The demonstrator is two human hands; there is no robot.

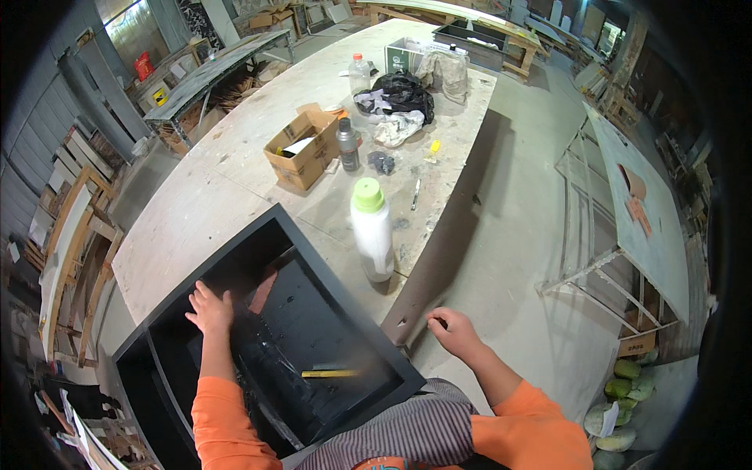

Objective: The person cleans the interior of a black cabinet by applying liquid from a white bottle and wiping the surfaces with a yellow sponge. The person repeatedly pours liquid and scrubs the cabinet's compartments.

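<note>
A black open box (pixel 313 274) with a raised rim and an inner divider lies tilted across the near end of the worktable, close to my body. My left hand (pixel 211 308) is over its left side, fingers spread, palm down; whether it presses on the surface I cannot tell. Inside the box are a reddish flat piece (pixel 263 291) and a thin yellow strip-like tool (pixel 329 374). To the right of the box, past its edge, my right hand (pixel 457 333) is raised with fingers curled; anything within them is hidden. Part of the box's right rim looks blurred.
Beyond the box, the worktable (pixel 204 188) carries a white bottle with green cap (pixel 371 235), a cardboard box (pixel 302 153), a spray can (pixel 347 145) and a black plastic bag (pixel 399 95). Another table (pixel 642 204) stands right; green melons (pixel 623 392) lie below it.
</note>
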